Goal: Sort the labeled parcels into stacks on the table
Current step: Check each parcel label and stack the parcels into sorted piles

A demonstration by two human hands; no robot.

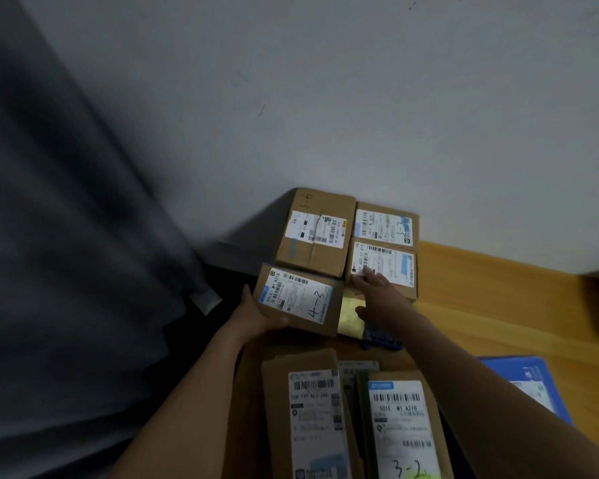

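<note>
- The 4-3 parcel [298, 300], a small brown carton with a white label, sits left of centre, just near of the far-left box [313, 233] and beside the middle-right parcel [389, 262].
- The left hand [256, 316] grips the 4-3 parcel at its near-left corner. The thumb is curled along the near edge and the fingers run up the left side. I cannot tell whether the carton is lifted or resting.
- The right hand [377, 295] holds nothing. Its fingers are stretched out fairly flat with the tips touching the middle-right parcel's label, and the thumb is spread toward a yellow packet [350, 316].
- The 3-3 parcel [386, 224] lies at the far right against the wall. The 3-2 parcel [403, 426] and a near-left parcel [313, 420] lie nearest the camera.
- A blue envelope [529, 385] lies well apart to the right on the wooden table [498, 305].
- Judging by its size and the one-handed hold, the carton is probably light. Its cardboard is stiff, with crisp corners.
- The glossy label and tape look slippery, so bare cardboard edges are the better hold. Two opposite sides or a supported underside would keep it from tilting.
</note>
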